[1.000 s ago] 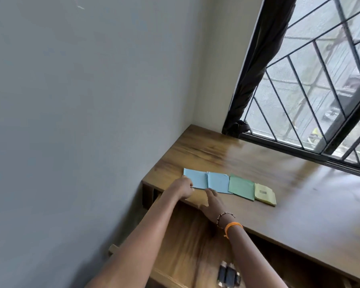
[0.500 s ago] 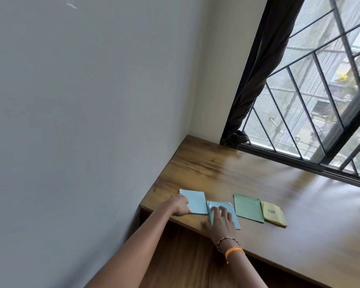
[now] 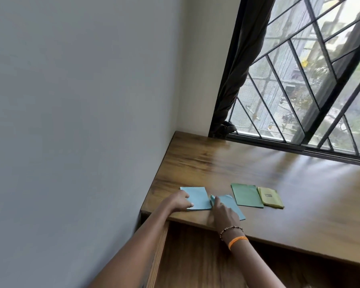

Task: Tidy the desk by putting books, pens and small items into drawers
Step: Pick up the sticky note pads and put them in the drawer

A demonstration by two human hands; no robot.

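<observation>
Desk corner, head view: left hand rests on the near edge of a blue booklet, fingers curled, whether gripping cannot be told; right hand covers much of a second blue booklet, fingertips blurred at its lifted left edge, pinch uncertain. Green booklet and yellow booklet lie beside them; the drawer below is cut off

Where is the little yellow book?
In the head view, the yellow book lies on the desk, rightmost in the row, overlapping the green book.
</observation>
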